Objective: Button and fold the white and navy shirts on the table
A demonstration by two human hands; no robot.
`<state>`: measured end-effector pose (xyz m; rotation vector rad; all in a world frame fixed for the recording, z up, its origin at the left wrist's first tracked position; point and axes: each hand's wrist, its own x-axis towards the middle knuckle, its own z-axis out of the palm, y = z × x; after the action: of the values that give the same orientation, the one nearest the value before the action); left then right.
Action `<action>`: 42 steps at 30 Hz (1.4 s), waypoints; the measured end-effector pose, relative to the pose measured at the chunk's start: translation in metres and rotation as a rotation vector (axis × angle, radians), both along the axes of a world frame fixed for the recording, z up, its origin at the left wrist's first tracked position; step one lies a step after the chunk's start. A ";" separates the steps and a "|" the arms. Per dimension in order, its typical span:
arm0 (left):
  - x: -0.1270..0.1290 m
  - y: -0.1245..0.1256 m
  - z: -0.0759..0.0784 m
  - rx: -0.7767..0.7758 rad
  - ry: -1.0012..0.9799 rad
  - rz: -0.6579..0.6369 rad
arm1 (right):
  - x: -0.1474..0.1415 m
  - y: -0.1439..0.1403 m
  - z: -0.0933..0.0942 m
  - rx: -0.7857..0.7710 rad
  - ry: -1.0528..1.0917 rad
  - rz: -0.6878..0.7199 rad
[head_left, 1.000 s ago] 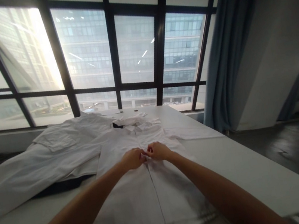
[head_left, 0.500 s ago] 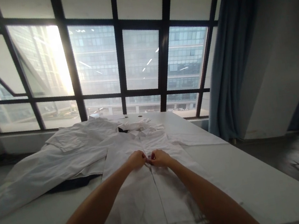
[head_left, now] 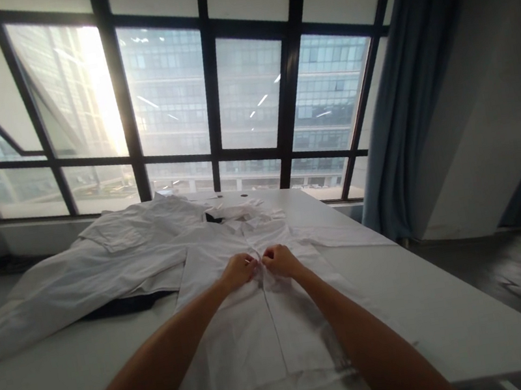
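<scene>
A white shirt [head_left: 244, 342] lies spread on the white table, collar toward the window and hem toward me. Its front opening runs down the middle. My left hand [head_left: 240, 270] pinches the left edge of that opening, about the middle of the chest. Close beside it, my right hand [head_left: 278, 261] is closed on the right edge, fingertips almost meeting those of the left. The cloth between them is lifted a little. Whether a button sits in the fingers is too small to make out.
More white garments [head_left: 103, 266] lie heaped on the left, with a dark cloth [head_left: 129, 304] showing beneath. The white table [head_left: 448, 317] extends to the right and back to the window [head_left: 166, 98]. A blue curtain [head_left: 396, 114] hangs at the right.
Both hands have shifted slightly up the shirt front, toward the collar, still pinching the opening's edges. The view has tilted slightly downward, so the table's near edge shows.
</scene>
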<state>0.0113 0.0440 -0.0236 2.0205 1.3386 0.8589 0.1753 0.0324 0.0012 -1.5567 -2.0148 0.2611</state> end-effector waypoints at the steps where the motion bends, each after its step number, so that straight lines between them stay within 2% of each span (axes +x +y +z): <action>1: 0.000 0.001 -0.001 0.010 -0.013 0.001 | 0.000 -0.001 -0.001 0.024 0.041 0.023; 4: 0.003 0.004 -0.006 0.029 -0.048 -0.015 | 0.001 -0.002 -0.006 0.040 0.144 0.071; 10: 0.007 0.007 -0.009 0.105 -0.054 0.014 | 0.004 0.004 -0.019 -0.068 0.292 0.133; 21: 0.006 0.006 -0.004 0.076 0.048 0.066 | 0.005 0.013 -0.035 -0.199 0.612 0.169; 25: 0.006 0.008 -0.007 0.072 0.016 0.052 | 0.004 0.011 -0.034 -0.314 0.693 0.170; 29: 0.006 0.008 -0.008 0.064 0.004 0.044 | 0.006 0.009 -0.032 -0.331 0.642 0.157; 35: 0.007 0.007 -0.006 0.060 -0.007 0.073 | 0.006 0.011 -0.033 -0.182 0.479 0.120; 42: 0.004 0.009 -0.003 0.058 -0.062 -0.011 | 0.004 0.011 -0.033 -0.058 0.382 0.112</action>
<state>0.0154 0.0530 -0.0268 2.0261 1.2815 0.9574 0.1793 0.0433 -0.0320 -1.3111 -1.8050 0.6164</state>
